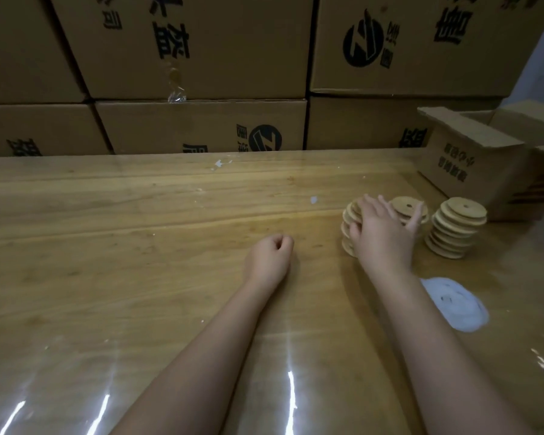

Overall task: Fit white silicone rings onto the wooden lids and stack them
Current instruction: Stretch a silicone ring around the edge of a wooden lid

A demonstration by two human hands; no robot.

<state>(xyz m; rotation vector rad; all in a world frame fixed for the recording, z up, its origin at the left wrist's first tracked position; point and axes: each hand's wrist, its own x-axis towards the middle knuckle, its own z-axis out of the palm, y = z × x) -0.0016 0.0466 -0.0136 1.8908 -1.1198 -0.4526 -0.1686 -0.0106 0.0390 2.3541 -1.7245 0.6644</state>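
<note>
Three stacks of round wooden lids stand at the right of the table. My right hand lies over the nearest stack, fingers spread across it and reaching the middle stack behind. A third stack stands apart to the right. A pile of white silicone rings lies on the table beside my right forearm. My left hand rests on the table left of the stacks, fingers curled, holding nothing that I can see.
An open cardboard box sits at the far right of the wooden table. A wall of stacked cartons runs along the table's far edge. Small white scraps lie mid-table.
</note>
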